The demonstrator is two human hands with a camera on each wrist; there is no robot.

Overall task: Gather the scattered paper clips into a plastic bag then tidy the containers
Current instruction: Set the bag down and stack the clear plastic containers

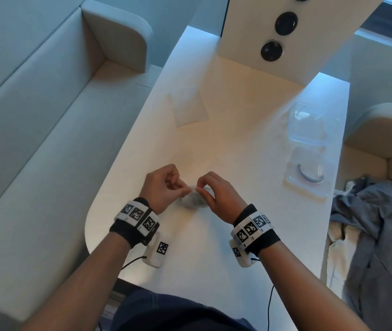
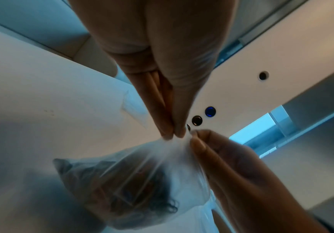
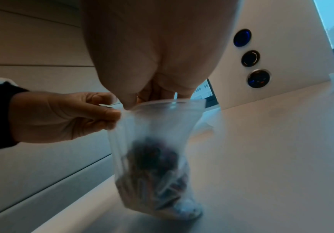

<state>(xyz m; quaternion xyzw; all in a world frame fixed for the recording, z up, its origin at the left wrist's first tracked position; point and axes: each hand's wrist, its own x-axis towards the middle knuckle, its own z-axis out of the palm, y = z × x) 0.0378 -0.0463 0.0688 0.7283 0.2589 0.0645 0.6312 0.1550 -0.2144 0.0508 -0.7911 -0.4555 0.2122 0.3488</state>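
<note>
Paper clips [image 3: 158,178] weigh down the thin, limp clear plastic bag [image 3: 152,141] — best held at its rim, where left hand [image 1: 164,187] and right hand [image 1: 216,194] fingers pinch it above the white desk [image 1: 238,144].

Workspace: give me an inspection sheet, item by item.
Surface: white table, bag standing on it.
Job's things: clear bag holding paper clips, top pinched by both hands; two clear containers at the table's right edge, with what looks like a lid near them.
Clutter: flat spare bag on the table; grey cloth on the right seat.
Grippers: left hand and right hand each pinch the bag's top.
Cables: black leads from the wrist units.
Surroundings: sofas on both sides; white panel with round sockets.
</note>
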